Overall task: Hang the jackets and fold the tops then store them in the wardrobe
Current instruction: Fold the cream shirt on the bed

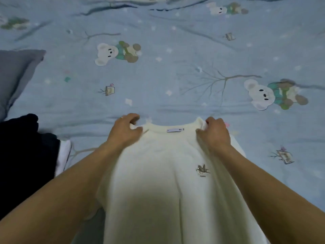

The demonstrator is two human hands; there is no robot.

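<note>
A cream-white top [158, 173] with a small horse logo on the chest lies front-up on the bed, its neckline pointing away from me. My left hand [124, 131] pinches the shoulder on the left of the collar. On the right side of the collar, my right hand [214, 133] grips the other shoulder. A white label shows inside the neck between my hands. The lower part of the top runs out of the frame's bottom edge.
The bed is covered by a light blue sheet [175, 76] printed with bears and bare trees. A grey pillow [15, 76] lies at the left edge. Dark clothes [26, 152] and a white piece of fabric [64, 155] are heaped at the near left.
</note>
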